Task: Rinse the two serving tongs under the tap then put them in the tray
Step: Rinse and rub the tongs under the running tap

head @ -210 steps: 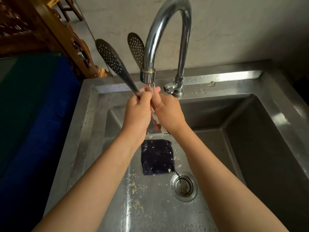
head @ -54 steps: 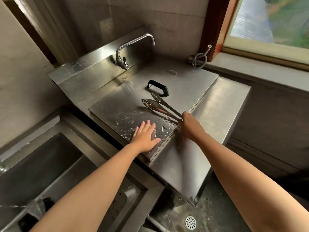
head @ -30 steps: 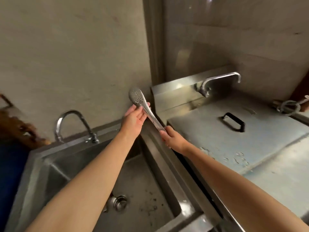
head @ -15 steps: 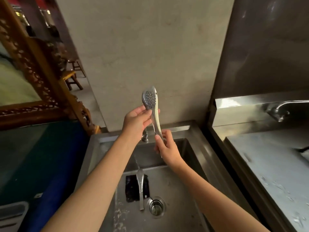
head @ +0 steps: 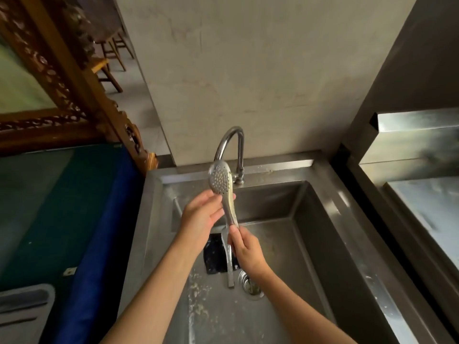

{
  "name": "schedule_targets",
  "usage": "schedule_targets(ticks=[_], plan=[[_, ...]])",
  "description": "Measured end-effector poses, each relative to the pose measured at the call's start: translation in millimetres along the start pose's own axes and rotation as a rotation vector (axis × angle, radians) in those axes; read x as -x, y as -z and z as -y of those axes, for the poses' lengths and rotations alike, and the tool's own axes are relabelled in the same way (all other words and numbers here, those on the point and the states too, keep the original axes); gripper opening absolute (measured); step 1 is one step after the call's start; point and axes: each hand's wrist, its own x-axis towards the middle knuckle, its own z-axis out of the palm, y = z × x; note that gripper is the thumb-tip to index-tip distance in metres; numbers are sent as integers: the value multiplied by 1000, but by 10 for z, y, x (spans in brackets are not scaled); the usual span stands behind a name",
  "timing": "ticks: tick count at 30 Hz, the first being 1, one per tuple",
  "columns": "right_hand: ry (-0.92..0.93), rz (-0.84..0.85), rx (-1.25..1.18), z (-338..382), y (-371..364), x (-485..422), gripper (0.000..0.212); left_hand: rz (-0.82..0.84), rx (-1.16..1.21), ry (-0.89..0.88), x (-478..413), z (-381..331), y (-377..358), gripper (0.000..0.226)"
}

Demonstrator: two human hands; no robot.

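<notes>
Grey plaster wall rises behind a stainless steel sink basin (head: 310,234) with a curved chrome tap (head: 229,145) at its far rim. Over the basin, a pair of perforated steel serving tongs (head: 224,192) stands nearly upright, spoon end just below the spout. Left hand (head: 200,218) cups the tongs' middle with loosely curled fingers; right hand (head: 246,249) pinches the lower handle end. Beneath them, a thin water stream (head: 229,259) falls beside a dark square cloth (head: 214,254) and round drain (head: 250,284). Left of the sink lies blue fabric (head: 99,219).
</notes>
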Motion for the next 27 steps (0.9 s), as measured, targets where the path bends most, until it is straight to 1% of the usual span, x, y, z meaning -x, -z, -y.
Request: schedule_targets(ticks=[2, 5, 7, 10, 14, 17, 19, 22, 24, 27], plan=[[-17, -14, 13, -224, -67, 0, 38, -37, 119, 52, -4, 181, 123, 24], [7, -9, 73, -627, -153, 35, 38, -176, 271, 105, 14, 533, 292, 17], [30, 6, 124, -921, -212, 45, 37, -270, 314, 130, 23, 793, 399, 17], [4, 27, 141, -1329, -283, 3, 37, -315, 323, 146, -63, 1134, 525, 23], [-100, 47, 133, -1752, -328, -167, 34, -309, 332, 175, -408, 1481, 657, 23], [-153, 30, 116, -1925, -361, -304, 38, -280, 352, 183, -681, 1638, 727, 27], [-163, 20, 79, -1985, -399, -387, 40, -268, 366, 186, -837, 1724, 774, 27], [-169, 8, 20, -2025, -467, -468, 40, -226, 325, 180, -1014, 1835, 854, 24], [-169, -19, 5, -2045, -493, -480, 40, -214, 309, 180, -1100, 1891, 896, 33], [-174, -62, 14, -2072, -495, -461, 42, -168, 273, 174, -1178, 1921, 876, 33]])
